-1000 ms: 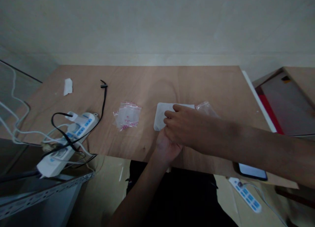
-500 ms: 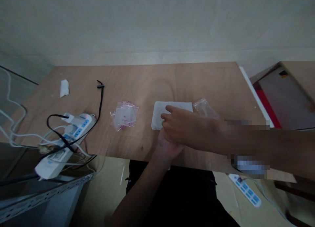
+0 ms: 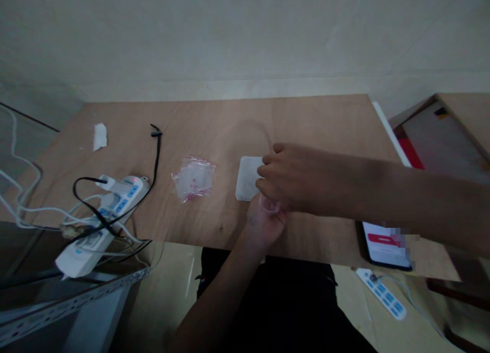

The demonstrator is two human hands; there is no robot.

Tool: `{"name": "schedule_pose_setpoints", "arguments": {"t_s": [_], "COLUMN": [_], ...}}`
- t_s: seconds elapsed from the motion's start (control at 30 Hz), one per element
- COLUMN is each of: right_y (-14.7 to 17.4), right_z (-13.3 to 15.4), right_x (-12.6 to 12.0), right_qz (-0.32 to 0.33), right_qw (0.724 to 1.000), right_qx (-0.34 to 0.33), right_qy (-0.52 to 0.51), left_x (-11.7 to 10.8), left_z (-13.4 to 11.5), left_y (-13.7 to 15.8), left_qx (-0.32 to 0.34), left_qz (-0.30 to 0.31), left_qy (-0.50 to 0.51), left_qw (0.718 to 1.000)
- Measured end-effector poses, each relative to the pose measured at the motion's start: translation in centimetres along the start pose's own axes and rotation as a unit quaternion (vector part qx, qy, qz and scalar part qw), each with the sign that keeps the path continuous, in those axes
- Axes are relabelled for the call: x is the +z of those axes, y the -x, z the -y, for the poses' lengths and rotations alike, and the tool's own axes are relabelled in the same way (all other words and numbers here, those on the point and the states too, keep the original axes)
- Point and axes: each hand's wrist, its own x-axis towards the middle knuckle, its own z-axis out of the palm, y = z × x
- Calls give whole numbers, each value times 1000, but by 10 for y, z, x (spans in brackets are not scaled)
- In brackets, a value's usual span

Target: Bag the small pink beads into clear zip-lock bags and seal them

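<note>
Plastic (image 3: 269, 205), clear and only partly visible, lies against the upturned palm of the left hand (image 3: 264, 226), at the near edge of the white sheet (image 3: 246, 180). The left hand's fingers are mostly hidden beneath the right hand (image 3: 287, 177), so I cannot tell whether they clamp the plastic. The right hand is over the sheet's right part, back uppermost; its fingers are curled and close together, but their tips are out of sight and their hold cannot be told.

Left of the sheet, apart from it, clear bags (image 3: 194, 179) with pinkish-red marks lie on the wooden table (image 3: 214, 128). Farther left of the sheet are a black cable (image 3: 157, 159), a power strip (image 3: 132, 190) crowded with plugs and leads, and a white scrap (image 3: 100, 137). Right of the sheet and nearer the person, a phone (image 3: 383, 253) lies partly under the right forearm; another power strip (image 3: 383, 295) is lower down, on the floor.
</note>
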Motion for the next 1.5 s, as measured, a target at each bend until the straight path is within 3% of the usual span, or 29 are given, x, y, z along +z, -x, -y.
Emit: {"name": "schedule_pose_setpoints", "arguments": {"t_s": [0.03, 0.07, 0.13, 0.2, 0.23, 0.27, 0.33, 0.37, 0.47, 0.6, 0.8, 0.93, 1.03, 1.13, 1.2, 1.3, 1.5], "right_y": [-2, -2, 7, 26, 38, 49, 65, 70, 72, 70, 72, 71, 71, 73, 74, 76, 79], "right_z": [-28, -54, -93, -108, -106, -98, -71, -55, -13, 14, 19, 20, 20, 20, 20, 21, 20], "right_x": [-3, -5, -4, 8, 18, 30, 56, 69, 101, 122, 129, 128, 127, 127, 127, 126, 123], "right_qz": [1, 6, -9, -65, -77, -77, -29, -13, 22, 55, 88, 91, 84, 52, 27, 0, -25], "right_qw": [984, 959, 926, 901, 890, 880, 857, 849, 836, 844, 850, 843, 832, 823, 822, 824, 815], "right_qx": [-128, -174, -111, 39, 144, 230, 345, 382, 438, 381, 357, 370, 389, 402, 407, 411, 422], "right_qy": [-124, -225, -360, -427, -426, -408, -382, -364, -331, -374, -378, -379, -387, -398, -398, -391, -398], "left_x": [-2, -3, -6, -7, -7, -7, -8, -8, -11, -16, -16, -30, -60, -97, -118, -137, -141], "left_z": [-2, -3, -7, -12, -13, -14, -13, -10, -1, 8, 8, -2, -16, -29, -35, -39, -40], "left_y": [-2, -5, -15, -28, -35, -43, -57, -63, -75, -78, -78, -67, -50, -37, -34, -38, -43], "left_qx": [-2, -3, -2, 53, 109, 172, 266, 286, 292, 308, 336, 393, 425, 349, 281, 234, 257], "left_qz": [-3, -7, -22, -45, -54, -58, -47, -36, -16, -5, -14, -61, -172, -325, -376, -378, -308], "left_qy": [1, -2, -11, -100, -207, -331, -541, -598, -639, -677, -685, -631, -560, -568, -594, -629, -668], "left_qw": [1000, 1000, 1000, 993, 971, 926, 796, 748, 711, 668, 646, 666, 690, 670, 653, 638, 627]}}
